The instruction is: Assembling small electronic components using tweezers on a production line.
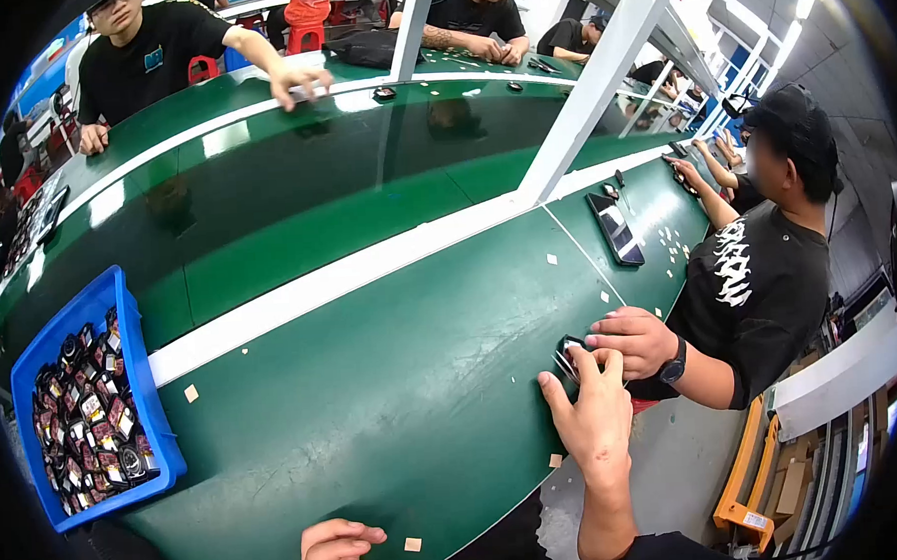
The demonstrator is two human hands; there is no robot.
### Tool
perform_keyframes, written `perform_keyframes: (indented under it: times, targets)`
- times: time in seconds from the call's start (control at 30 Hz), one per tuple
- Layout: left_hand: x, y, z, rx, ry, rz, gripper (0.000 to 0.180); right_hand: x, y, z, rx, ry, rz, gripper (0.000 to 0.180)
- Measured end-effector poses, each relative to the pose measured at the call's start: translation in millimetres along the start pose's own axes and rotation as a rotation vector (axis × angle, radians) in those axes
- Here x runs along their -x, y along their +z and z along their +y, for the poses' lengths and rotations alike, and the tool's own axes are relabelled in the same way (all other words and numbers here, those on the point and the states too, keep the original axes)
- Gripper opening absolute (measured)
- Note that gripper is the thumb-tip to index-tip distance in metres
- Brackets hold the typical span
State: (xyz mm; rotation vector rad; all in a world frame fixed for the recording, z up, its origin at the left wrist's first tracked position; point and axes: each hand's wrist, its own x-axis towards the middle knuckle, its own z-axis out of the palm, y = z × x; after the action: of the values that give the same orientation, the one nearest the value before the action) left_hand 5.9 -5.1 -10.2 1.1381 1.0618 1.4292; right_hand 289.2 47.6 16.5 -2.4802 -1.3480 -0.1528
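Observation:
My right hand [597, 424] reaches out to the right edge of the green table. Its thumb and fingers are at a small black device [570, 351] that shows a pale part. From the right, a co-worker's hand [636, 342] with a dark wristwatch meets the same device, and the fingers partly hide it. At the lower edge my left hand [332, 553] hovers with loosely bent fingers, and nothing shows in it. Close by lies a small tan square piece [413, 545] on the green table [374, 413].
On the left stands a blue bin [159, 423] heaped with small black electronic parts [90, 426]. A white post [601, 93] rises from the white rail. A dark flat tablet-like device [617, 231] lies farther right, near scattered pale squares. Across the dark belt [304, 186], other people work.

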Motion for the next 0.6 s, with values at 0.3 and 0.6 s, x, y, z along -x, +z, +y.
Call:
perform_keyframes:
  times: [0.3, 0.6]
  targets:
    - [-2, -2, -1, 0.017, 0.001, -0.014, 0.024, 10, 4, -25, -0.385, -0.182, -0.053, 0.025]
    - [-1, 1, 0, 0.208, -0.098, -0.044, 0.055, 63, 3, -70, -1.153, -0.627, -0.761, 0.041]
